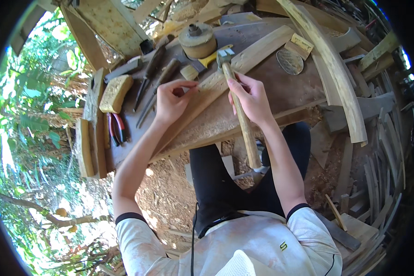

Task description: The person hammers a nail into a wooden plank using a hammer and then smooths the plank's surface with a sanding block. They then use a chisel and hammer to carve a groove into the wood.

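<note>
My right hand [252, 97] is wrapped round the wooden handle of a hammer [244, 126]. Its metal head points away from me, above a long wooden board [260, 51] that lies slantwise on the workbench [285, 89]. To the left, my left hand [172, 102] is held over the same board with thumb and forefinger pinched together. Whatever small thing is in that pinch is too small to make out. Just beyond it lies a flat brush [191, 71] with a yellow handle.
Left on the bench are red-handled pliers [118, 128], a wooden block [116, 93] and long chisel-like tools [149, 69]. A round wooden piece with a bolt [197, 41] stands at the back. An oval dish [290, 62] lies right, near a curved timber [336, 78]. Scrap strips [377, 175] pile up.
</note>
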The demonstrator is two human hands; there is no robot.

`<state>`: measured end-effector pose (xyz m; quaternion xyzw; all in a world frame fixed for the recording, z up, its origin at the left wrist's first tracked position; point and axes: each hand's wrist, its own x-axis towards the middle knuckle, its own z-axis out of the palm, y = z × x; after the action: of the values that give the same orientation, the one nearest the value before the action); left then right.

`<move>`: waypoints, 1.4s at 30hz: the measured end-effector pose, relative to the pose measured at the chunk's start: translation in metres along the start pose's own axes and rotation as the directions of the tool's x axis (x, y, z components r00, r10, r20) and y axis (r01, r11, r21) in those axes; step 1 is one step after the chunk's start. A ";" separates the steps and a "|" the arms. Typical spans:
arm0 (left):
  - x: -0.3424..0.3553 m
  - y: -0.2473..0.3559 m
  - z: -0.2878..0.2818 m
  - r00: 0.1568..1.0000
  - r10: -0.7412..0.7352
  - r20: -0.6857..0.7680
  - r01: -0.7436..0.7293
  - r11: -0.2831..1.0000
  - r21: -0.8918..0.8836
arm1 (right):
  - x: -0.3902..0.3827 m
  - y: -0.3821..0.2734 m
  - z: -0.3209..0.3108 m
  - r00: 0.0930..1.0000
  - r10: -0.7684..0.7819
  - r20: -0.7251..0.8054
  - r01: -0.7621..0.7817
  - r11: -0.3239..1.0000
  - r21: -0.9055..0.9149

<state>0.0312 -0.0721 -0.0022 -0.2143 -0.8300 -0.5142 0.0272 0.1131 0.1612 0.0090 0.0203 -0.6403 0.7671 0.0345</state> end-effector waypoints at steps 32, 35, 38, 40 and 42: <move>-0.101 0.073 0.020 1.000 -0.007 0.024 0.000 0.966 0.257 | -0.003 0.010 0.005 0.970 -0.208 -0.127 0.192 0.973 -0.125; -0.129 0.120 0.054 0.965 -0.053 0.258 0.021 0.992 0.126 | -0.002 0.013 0.004 0.968 -0.191 -0.166 0.183 0.981 -0.060; -0.136 0.123 0.079 0.909 -0.213 0.359 0.233 0.972 -0.014 | -0.005 0.012 0.006 0.972 -0.165 -0.169 0.166 0.986 -0.013; -0.137 0.117 0.091 0.921 -0.247 0.300 0.310 0.934 -0.181 | -0.003 0.011 0.005 0.961 -0.206 -0.186 0.207 0.978 -0.013; -0.135 0.087 0.100 0.969 -0.166 0.184 0.222 0.911 -0.347 | 0.001 0.012 0.004 0.923 -0.332 -0.197 0.324 0.943 -0.070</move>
<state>0.2048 0.0032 -0.0120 -0.1703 -0.7369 -0.6418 -0.1272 0.1106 0.1548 -0.0017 0.0471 -0.6345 0.7368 0.2287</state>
